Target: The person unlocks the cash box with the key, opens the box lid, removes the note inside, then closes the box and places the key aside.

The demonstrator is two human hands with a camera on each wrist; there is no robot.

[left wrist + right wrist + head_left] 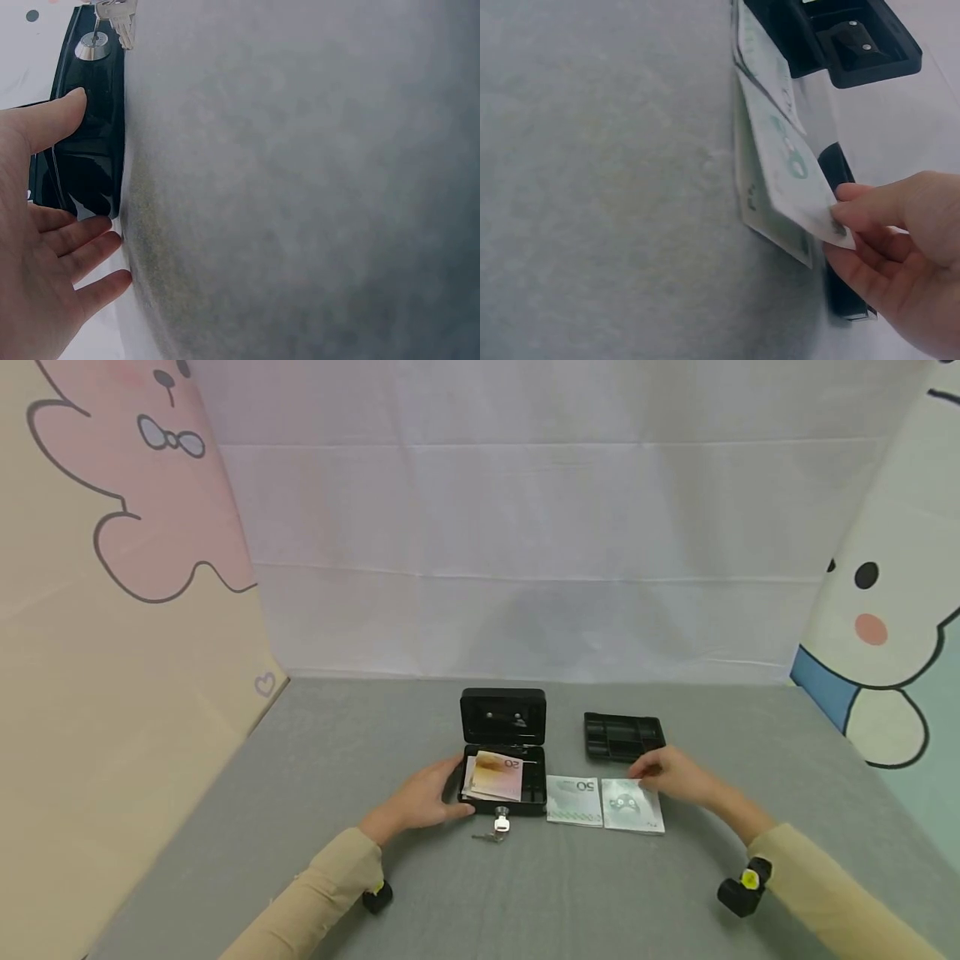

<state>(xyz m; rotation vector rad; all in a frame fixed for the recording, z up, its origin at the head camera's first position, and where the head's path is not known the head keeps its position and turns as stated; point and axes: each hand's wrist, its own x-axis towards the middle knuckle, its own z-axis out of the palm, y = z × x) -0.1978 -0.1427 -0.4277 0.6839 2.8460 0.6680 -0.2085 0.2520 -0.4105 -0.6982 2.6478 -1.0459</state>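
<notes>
R hand pinches far edge of grn note, note lying L & nr side of it; L hand, fingers apart, at L end of blk cash box.

A creased sheet hangs behind the grey table, between a pink cartoon figure and a white cartoon character.
</notes>
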